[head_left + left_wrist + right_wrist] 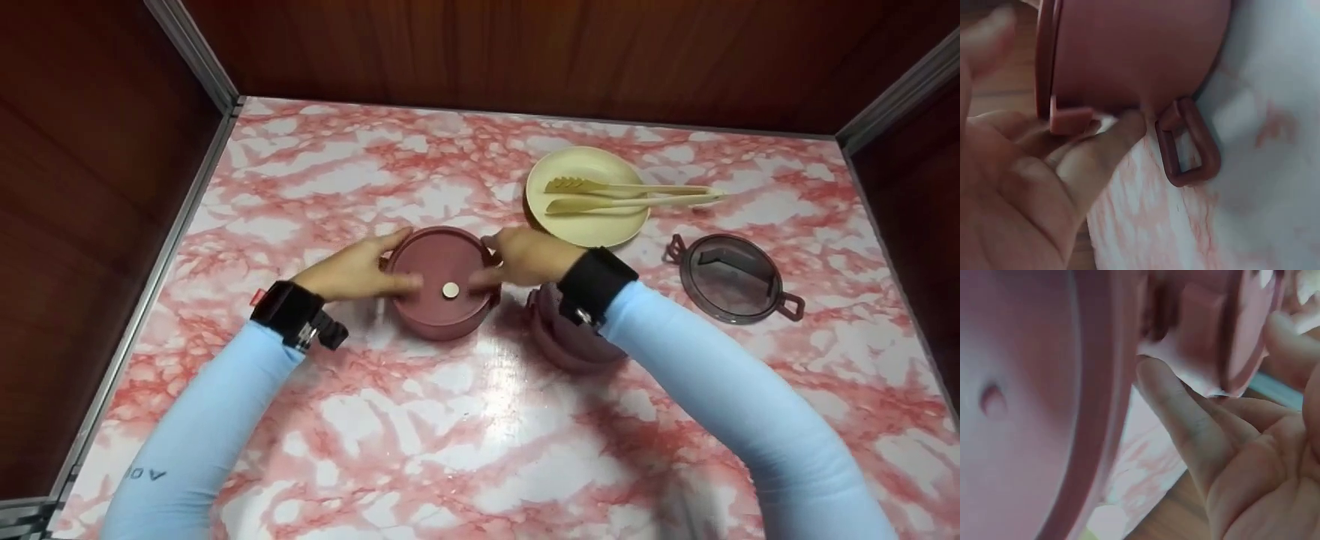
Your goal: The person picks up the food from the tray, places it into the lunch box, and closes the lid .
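Observation:
A dusty-rose lidded pot (442,322) stands on the marbled surface, a small cream knob (450,290) on its lid. My left hand (367,266) is at its left side, thumb over the lid. In the left wrist view its fingers (1109,146) reach along the pot wall between a lid tab (1069,121) and a loop handle (1188,149); the thumb is apart from the rim. At the pot's right side is my right hand (529,257), its thumb blurred over the lid. Its fingers (1185,410) extend beside the pot, mostly straight in the right wrist view.
A second rose pot (574,349) sits just right, partly covered by my right wrist. Behind it, pale yellow tongs (675,195) lie across a yellow plate (592,231). A round smoky-glass lid (731,277) with side loops lies farther right. Dark wood panels (525,56) border the surface.

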Action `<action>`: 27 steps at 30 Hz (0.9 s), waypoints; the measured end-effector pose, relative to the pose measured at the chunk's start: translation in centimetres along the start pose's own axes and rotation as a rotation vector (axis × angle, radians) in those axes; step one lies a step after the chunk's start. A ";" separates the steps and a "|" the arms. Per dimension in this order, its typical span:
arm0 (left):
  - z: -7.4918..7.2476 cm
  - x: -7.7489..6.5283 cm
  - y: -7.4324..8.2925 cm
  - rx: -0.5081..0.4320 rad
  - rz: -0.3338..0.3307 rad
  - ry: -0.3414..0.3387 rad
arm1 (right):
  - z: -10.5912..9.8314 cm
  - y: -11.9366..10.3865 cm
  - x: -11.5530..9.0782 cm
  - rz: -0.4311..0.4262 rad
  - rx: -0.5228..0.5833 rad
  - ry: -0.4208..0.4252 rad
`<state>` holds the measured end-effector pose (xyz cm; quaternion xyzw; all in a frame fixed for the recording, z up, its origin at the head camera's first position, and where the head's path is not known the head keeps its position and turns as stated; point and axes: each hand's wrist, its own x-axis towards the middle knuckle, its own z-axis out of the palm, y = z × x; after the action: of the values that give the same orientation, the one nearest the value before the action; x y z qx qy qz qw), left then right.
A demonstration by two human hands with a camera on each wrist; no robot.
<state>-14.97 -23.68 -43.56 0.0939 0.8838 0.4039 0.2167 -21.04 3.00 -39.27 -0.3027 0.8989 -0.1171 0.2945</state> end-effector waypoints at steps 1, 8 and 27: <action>0.3 -0.1 0.0 0.028 0.011 -0.013 | 0.3 -0.3 -0.3 0.001 -0.027 -0.001; 1.4 -0.3 0.0 0.184 0.102 -0.016 | 2.6 -2.1 -1.0 0.043 -0.104 0.069; 1.7 -0.5 -0.1 0.108 0.047 -0.008 | 3.0 -2.6 -1.0 0.062 -0.042 0.141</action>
<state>-13.76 -22.73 -44.47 0.1278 0.9009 0.3603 0.2054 -17.37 1.47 -40.25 -0.2718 0.9285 -0.1102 0.2276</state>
